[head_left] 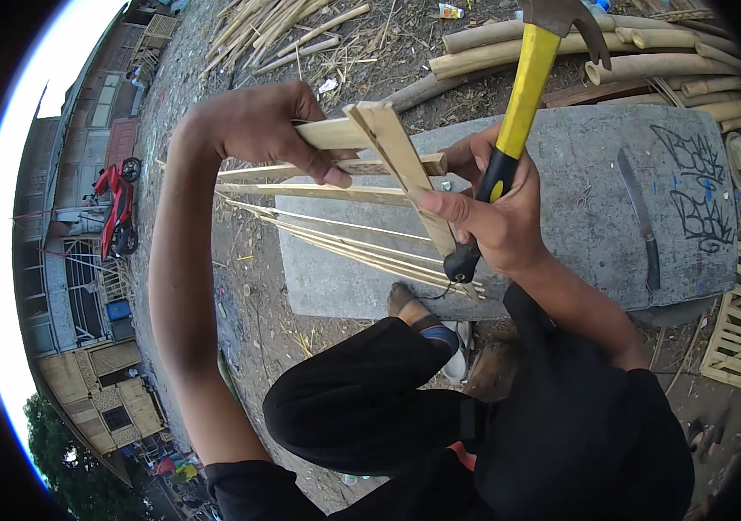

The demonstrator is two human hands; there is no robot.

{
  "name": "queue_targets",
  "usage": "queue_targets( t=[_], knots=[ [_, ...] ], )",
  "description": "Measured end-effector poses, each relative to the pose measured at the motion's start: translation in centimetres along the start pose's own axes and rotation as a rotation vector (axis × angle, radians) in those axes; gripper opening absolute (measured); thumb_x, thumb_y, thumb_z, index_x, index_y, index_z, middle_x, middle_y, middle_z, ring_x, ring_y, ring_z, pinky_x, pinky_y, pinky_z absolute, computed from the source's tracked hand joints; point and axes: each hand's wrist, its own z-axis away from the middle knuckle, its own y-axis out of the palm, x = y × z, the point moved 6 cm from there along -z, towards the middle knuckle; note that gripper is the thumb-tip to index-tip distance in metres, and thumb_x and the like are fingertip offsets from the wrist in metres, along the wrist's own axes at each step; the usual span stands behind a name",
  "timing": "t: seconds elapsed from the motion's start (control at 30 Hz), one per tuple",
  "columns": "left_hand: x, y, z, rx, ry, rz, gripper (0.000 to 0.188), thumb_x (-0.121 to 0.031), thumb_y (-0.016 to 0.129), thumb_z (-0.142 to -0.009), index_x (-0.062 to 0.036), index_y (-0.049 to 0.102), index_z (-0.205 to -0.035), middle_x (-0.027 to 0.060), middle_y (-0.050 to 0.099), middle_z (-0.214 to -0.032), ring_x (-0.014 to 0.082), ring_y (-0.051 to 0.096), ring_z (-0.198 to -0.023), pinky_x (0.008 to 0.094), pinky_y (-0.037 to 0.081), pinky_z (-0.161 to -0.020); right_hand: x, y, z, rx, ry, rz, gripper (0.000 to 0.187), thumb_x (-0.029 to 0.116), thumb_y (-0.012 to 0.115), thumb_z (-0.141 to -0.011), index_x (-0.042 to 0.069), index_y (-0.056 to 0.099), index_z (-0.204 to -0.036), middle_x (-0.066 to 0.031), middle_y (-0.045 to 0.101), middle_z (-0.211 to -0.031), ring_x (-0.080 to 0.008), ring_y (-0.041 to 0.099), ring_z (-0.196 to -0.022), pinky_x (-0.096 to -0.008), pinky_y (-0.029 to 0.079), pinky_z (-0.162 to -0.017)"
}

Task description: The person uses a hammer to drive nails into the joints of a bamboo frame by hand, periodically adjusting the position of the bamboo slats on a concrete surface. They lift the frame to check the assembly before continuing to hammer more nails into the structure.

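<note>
My right hand (pixel 513 213) is wrapped around the black grip of a claw hammer (pixel 530 87) with a yellow shaft, its metal head pointing up. The thumb of that same hand presses on a short bamboo crosspiece (pixel 405 169), which stands across the ends of several long bamboo strips (pixel 327 193). Together the pieces look like a narrow slatted frame, running off to the left. My left hand (pixel 257 126) is closed on the top bamboo slat close to the crosspiece, its fingers partly hidden behind the slat. Where the slats meet the crosspiece, any nails are too small to make out.
Below the frame lies a grey concrete slab (pixel 553 286) with a long knife (pixel 635 204) on its right part. Bamboo poles (pixel 509 56) are piled beyond it. A slatted bamboo panel (pixel 739 326) lies at the right; a red motorcycle (pixel 117 208) stands far left.
</note>
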Motion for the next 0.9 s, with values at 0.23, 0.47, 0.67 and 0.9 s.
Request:
queue_targets(
  t=[0.23, 0.47, 0.67, 0.9],
  knots=[
    [-0.1, 1.0, -6.8, 0.011, -0.089, -0.094, 0.064, -0.053, 0.091, -0.053, -0.0067, 0.078, -0.095, 0.0119, 0.074, -0.082, 0.0277, 0.072, -0.079, 0.0401, 0.054, -0.079, -4.7, -4.2, -0.7, -0.187, 0.132, -0.048, 0.047, 0.01, 0.085, -0.076, 0.011, 0.041, -0.094, -0.0034, 0.061, -0.084, -0.0036, 0.055, -0.054, -0.0177, 0.044, -0.041],
    [-1.8, 4.8, -15.3, -0.316, 0.212, -0.034, 0.058, -0.042, 0.088, -0.065, -0.0115, 0.073, -0.111, 0.0117, 0.073, -0.1, 0.0277, 0.07, -0.094, 0.0401, 0.053, -0.08, -8.5, -11.8, -0.4, -0.412, 0.151, 0.15, 0.049, 0.014, 0.087, -0.075, 0.012, 0.041, -0.094, 0.0016, 0.054, -0.076, -0.0034, 0.047, -0.051, -0.0195, 0.041, -0.04],
    [-1.8, 17.4, -21.4, -0.606, 0.153, 0.082, 0.076, -0.06, 0.064, -0.085, -0.043, 0.031, -0.151, 0.0016, 0.022, -0.163, 0.0337, 0.015, -0.15, 0.067, 0.017, -0.115, -12.4, -20.5, 2.5, -0.503, 0.297, 0.422, 0.048, 0.016, 0.085, -0.077, 0.013, 0.04, -0.093, -0.0049, 0.065, -0.089, -0.0067, 0.056, -0.064, -0.0212, 0.042, -0.046],
    [-5.3, 28.8, -23.9, -0.63, 0.026, 0.434, 0.052, -0.05, 0.041, -0.1, -0.0437, 0.031, -0.151, 0.0051, 0.018, -0.164, 0.0422, 0.013, -0.149, 0.0648, 0.009, -0.117, -15.2, -24.0, 8.3, -0.473, 0.554, 0.539, 0.045, 0.026, 0.082, -0.081, 0.006, 0.046, -0.099, -0.0076, 0.061, -0.089, -0.0158, 0.068, -0.074, -0.0235, 0.043, -0.04]
  ],
)
